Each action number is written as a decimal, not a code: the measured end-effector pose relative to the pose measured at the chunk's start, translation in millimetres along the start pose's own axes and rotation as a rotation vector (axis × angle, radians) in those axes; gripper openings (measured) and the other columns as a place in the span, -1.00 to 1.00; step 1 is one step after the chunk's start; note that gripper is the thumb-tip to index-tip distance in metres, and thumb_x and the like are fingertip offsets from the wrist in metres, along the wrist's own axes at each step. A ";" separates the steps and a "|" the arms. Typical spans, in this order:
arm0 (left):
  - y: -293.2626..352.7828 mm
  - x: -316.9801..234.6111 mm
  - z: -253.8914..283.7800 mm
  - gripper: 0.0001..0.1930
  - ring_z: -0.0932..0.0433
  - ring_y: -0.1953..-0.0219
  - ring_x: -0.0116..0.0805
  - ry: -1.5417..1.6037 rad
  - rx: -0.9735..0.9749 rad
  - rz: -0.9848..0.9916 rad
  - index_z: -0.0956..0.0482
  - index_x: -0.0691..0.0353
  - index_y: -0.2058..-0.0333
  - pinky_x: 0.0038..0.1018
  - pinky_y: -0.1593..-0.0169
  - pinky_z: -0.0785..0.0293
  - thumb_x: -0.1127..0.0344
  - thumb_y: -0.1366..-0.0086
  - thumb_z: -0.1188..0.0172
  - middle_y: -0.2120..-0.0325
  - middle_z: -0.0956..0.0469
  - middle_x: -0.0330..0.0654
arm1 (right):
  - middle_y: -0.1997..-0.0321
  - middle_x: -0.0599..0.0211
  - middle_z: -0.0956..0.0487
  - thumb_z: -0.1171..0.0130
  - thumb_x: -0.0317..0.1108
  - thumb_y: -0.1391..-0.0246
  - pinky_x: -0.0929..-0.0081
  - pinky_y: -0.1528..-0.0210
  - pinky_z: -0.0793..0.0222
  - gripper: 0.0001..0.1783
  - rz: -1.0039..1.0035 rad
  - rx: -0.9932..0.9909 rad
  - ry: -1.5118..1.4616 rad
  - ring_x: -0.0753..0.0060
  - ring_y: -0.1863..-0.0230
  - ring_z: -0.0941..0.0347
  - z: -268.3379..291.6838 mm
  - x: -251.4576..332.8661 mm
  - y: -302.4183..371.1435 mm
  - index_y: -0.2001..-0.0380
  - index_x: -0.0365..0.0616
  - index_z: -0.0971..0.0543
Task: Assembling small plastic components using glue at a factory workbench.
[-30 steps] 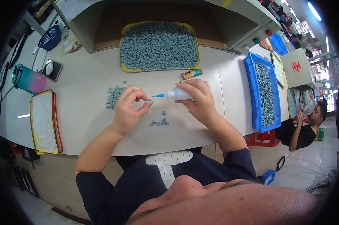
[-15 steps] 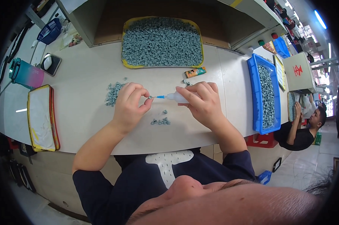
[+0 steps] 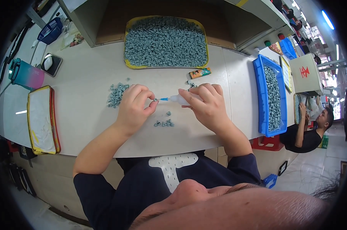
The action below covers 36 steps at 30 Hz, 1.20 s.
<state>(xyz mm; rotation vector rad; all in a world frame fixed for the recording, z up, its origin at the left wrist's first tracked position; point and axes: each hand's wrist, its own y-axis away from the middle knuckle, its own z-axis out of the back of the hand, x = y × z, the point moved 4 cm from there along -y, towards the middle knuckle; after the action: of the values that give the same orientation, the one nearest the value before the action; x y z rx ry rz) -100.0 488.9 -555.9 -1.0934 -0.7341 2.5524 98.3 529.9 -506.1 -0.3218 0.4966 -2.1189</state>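
Note:
My left hand pinches one small grey-green piece between thumb and fingertips; its details are too small to tell. My right hand is closed round a white squeeze bottle with a thin blue needle tip. That tip points left and meets the small piece, or nearly so. Left of my left hand lies a loose heap of similar pieces. Several more pieces rest on the table between my forearms, and a few sit just beyond my right hand.
A yellow-rimmed tray full of the pieces stands at the back. To the right is a blue bin of them. An orange-green box, stacked trays, a phone with mouse and a bottle surround the workspace. Another person sits far right.
Both hands keep nearly the same hold and place. The needle tip and the pinched piece have shifted only very slightly.

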 end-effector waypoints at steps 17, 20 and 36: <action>-2.2 -12.2 -9.2 -0.75 -0.46 0.34 -0.18 0.111 0.038 0.038 -0.46 0.24 0.40 -0.35 0.24 -0.41 0.54 0.09 -0.32 0.41 -0.44 -0.19 | 0.07 0.29 -0.59 -0.43 -0.34 0.19 0.32 -0.01 -0.35 -0.43 -0.529 0.022 -0.891 0.29 0.12 -0.52 -49.4 -34.0 9.8 0.03 -0.09 -0.49; -0.7 -15.3 -13.7 -0.77 -0.48 0.36 -0.18 0.154 0.063 0.032 -0.46 0.25 0.39 -0.36 0.25 -0.41 0.54 0.05 -0.31 0.42 -0.47 -0.18 | 0.11 0.32 -0.60 -0.44 -0.31 0.18 0.40 0.09 -0.42 -0.37 -0.541 0.134 -0.912 0.30 0.11 -0.53 -61.4 -27.4 7.9 -0.02 -0.11 -0.43; 16.2 -15.3 -30.5 -0.84 -0.40 0.43 -0.58 0.803 0.305 0.464 -0.47 0.25 0.35 -0.62 0.32 -0.38 0.50 -0.12 -0.28 0.44 -0.49 -0.35 | 0.34 0.13 -0.56 -0.23 -0.42 0.03 0.26 0.12 -0.40 -0.87 -0.347 0.070 -0.212 0.05 0.24 -0.48 -49.0 -58.0 13.4 0.39 -0.23 -0.62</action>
<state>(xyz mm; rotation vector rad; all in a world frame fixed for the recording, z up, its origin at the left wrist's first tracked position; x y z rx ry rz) -68.0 479.4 -573.6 -2.1284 0.1236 2.0972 120.3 582.5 -558.0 -0.6218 0.2540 -2.3933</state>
